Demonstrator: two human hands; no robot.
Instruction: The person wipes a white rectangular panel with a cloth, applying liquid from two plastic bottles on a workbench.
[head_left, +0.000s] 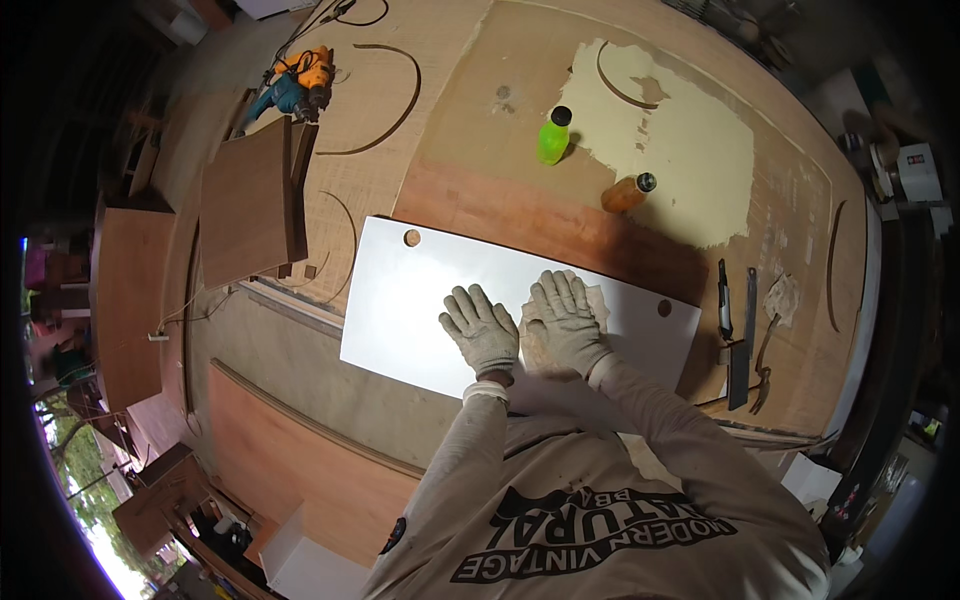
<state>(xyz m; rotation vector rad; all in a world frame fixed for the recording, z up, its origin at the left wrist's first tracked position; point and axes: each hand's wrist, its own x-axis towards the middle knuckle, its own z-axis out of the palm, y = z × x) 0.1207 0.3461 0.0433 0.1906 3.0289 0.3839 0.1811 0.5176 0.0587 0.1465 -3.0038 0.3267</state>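
A white rectangular panel (420, 315) lies in front of me, with a round hole (412, 238) near its far left corner and another (664, 308) toward its right end. My left hand (480, 330), in a pale knit work glove, rests flat on the panel's middle with its fingers spread. To the right, my gloved right hand (566, 319) holds a crumpled beige cloth (598, 304) flat against the panel under its palm. Parts of the cloth stick out around that hand.
Beyond the panel stand a green bottle (553, 139) and an amber bottle (624, 193). A utility knife (724, 300), a dark flat block (738, 375) and a hammer (762, 382) lie at right. Power drills (300, 82) and a brown wooden piece (247, 210) sit at left.
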